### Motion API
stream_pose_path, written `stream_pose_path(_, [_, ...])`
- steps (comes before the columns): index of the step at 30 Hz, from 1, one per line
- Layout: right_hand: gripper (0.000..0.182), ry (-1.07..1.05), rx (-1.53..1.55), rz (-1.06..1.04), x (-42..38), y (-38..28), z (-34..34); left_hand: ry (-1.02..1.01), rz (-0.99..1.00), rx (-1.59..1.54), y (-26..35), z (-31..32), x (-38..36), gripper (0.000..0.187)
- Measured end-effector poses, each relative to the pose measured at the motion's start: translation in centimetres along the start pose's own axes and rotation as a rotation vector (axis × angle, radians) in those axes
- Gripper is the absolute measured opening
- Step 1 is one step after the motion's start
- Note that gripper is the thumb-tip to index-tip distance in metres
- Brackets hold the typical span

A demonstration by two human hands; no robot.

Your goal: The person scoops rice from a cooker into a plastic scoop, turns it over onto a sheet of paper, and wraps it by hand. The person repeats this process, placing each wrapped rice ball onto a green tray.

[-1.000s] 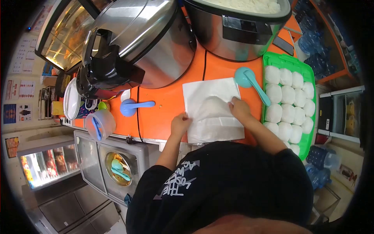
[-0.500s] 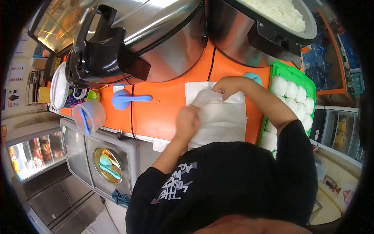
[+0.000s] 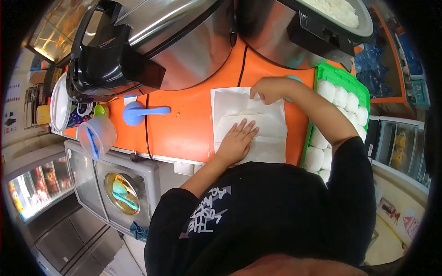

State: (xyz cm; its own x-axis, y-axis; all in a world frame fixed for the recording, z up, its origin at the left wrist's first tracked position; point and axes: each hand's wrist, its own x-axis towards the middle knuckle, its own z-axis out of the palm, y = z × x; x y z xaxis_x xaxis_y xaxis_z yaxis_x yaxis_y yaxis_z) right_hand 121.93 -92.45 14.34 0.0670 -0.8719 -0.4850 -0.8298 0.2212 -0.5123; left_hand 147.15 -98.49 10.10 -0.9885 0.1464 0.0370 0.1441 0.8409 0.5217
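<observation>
White wrapping paper (image 3: 269,152) lies on the orange table, with a folded flap over a low bulge in its middle. My left hand (image 3: 238,141) presses flat on this flap, its fingers spread. At the paper's upper edge, my right hand (image 3: 269,90) has its fingers curled down in a pinch on the sheet. What is under the flap is hidden. Just behind my right hand, a light-blue rounded thing (image 3: 293,78) shows in part.
A green crate (image 3: 338,72) of white wrapped bundles stands at the right. Behind are a lidded steel rice cooker (image 3: 193,60) and an open one holding rice (image 3: 336,11). At the left lie a blue scoop (image 3: 134,113) and a clear plastic tub (image 3: 103,138).
My left hand, blurred before at the paper's left side, now lies spread on the folded flap. My right hand stays at the upper edge. The whole view has shifted slightly.
</observation>
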Motion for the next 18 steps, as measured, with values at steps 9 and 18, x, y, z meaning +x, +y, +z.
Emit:
stream_pose_path(9, [0.033, -0.007, 0.064, -0.041, 2.9, 0.0, 3.3, 0.066, -0.064, 0.029, 0.3, -0.3, -0.2, 0.053])
stream_pose_path(18, [0.051, 0.696, -0.09, 0.054, -2.6, -9.1, 15.2, 0.615, -0.648, -0.2, -6.4, -1.8, -4.8, 0.037])
